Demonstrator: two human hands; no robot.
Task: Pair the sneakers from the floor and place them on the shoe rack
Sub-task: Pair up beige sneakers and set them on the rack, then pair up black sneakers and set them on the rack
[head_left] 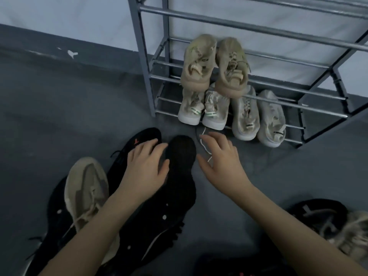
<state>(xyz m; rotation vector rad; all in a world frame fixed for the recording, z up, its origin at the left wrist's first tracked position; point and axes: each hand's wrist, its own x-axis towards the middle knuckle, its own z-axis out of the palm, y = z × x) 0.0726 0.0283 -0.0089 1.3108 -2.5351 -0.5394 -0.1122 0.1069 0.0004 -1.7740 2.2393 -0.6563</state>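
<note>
The step in hand is judged to be the pairing of the black sneakers on the floor. Two black knit sneakers lie side by side, toes toward the grey metal-tube shoe rack (151, 78): the left black sneaker with a small red mark (137, 140) and the right black sneaker (181, 154). The left hand (147, 164) is laid across the gap between them, fingers (151, 144) spread and nearly straight, resting on the uppers; nothing is gripped. The right hand (221, 158) is held just beside the right black sneaker, above a loose white lace (205, 148), fingers relaxed and apart, holding nothing.

Three pale pairs are already stored: a tan pair (215, 64) on the second tier, and a beige pair with green heel tabs (201, 110) and a grey-white pair (258, 116) on the bottom tier. A tan laced sneaker (85, 188) lies over further dark shoes on the left.

For the next move, both black sneakers are to be gripped, one per hand, and carried to a free tier section.
</note>
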